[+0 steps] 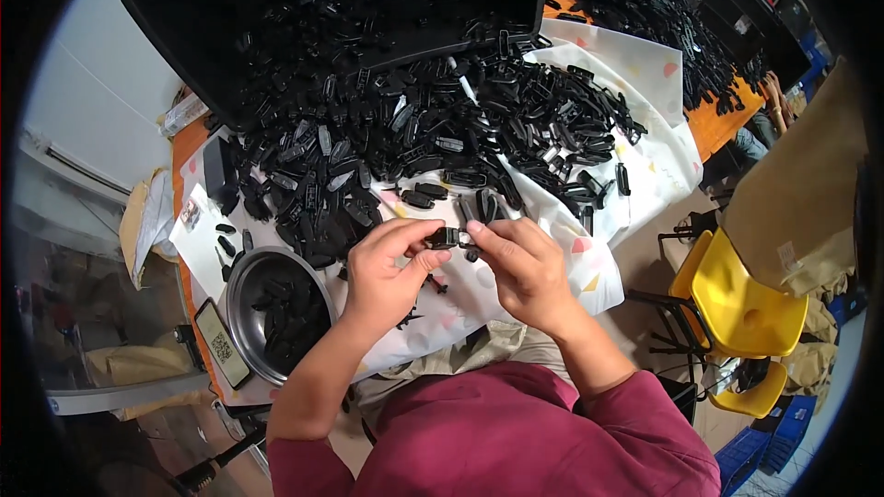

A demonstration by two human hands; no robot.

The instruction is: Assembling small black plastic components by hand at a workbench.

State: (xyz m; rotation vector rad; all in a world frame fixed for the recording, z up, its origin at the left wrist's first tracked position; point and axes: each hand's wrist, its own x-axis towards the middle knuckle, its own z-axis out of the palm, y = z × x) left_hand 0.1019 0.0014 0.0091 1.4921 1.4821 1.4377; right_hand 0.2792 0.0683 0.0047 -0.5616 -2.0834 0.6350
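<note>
Both hands meet at the near centre of the desk (714, 124). Left hand (387, 271) and right hand (520, 267) together pinch one small black plastic part (448, 238) between thumbs and fingertips, held just above the white patterned cloth (635, 64). Both hands are closed on this part; neither is free.

Judgement on handling: the part is small, so a fingertip grip close to its ends looks best, with one hand steadying while the other works at the right end. Keeping it low over the cloth means a dropped part lands nearby rather than in the heap.

Containers:
- Round metal bowl (241, 287), near left, just beside the left wrist. Holds a modest number of black parts, far from full.
- Large black tray (184, 0), far left, tilted toward the person, its black parts spilling out.
- Loose heap of black parts (433, 120) spreads from the tray across the cloth, reaching almost to the hands.

Other: a phone (222, 343) lies left of the bowl. Yellow chair (746, 299) at right. More black parts on the far right of the desk, where another person's hand is partly visible.
</note>
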